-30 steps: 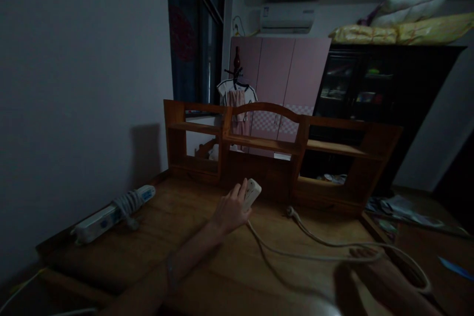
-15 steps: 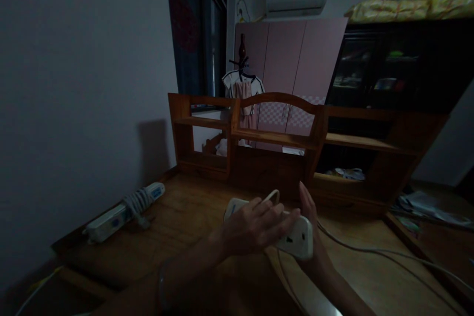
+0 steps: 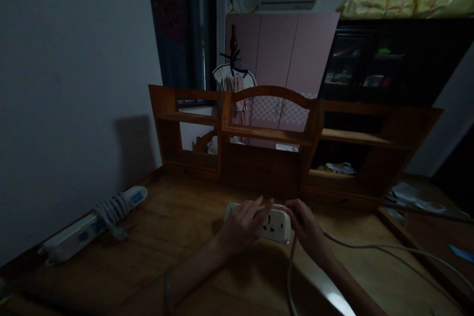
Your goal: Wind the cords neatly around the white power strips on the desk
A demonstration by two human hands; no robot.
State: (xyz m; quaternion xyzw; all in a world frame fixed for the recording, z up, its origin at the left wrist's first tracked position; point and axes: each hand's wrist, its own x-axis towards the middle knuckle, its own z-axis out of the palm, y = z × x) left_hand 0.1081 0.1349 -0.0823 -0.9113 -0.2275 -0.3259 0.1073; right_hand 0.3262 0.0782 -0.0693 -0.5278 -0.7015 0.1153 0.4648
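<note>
A white power strip (image 3: 278, 226) with sockets on its face is held just over the wooden desk, tilted towards me. My left hand (image 3: 239, 222) is wrapped over its middle, fingers lying across the top edge. At the strip's right end is my right hand (image 3: 304, 224), its fingers bent and pinched round the pale power cord (image 3: 292, 271). Part of the cord lies across the strip's top. One length hangs below the right hand, and another runs off to the right over the desk. The right fingertips are partly hidden.
A second power strip (image 3: 87, 232), its grey cord wound round it, lies along the wall at left. Behind my hands stands a wooden shelf unit (image 3: 268, 132) on the desk (image 3: 177, 207). Papers (image 3: 414, 200) lie on a surface at far right.
My right hand has gone from flat and upright beside the strip to curled at its right end. The strip has turned, showing more sockets. The view has shifted slightly.
</note>
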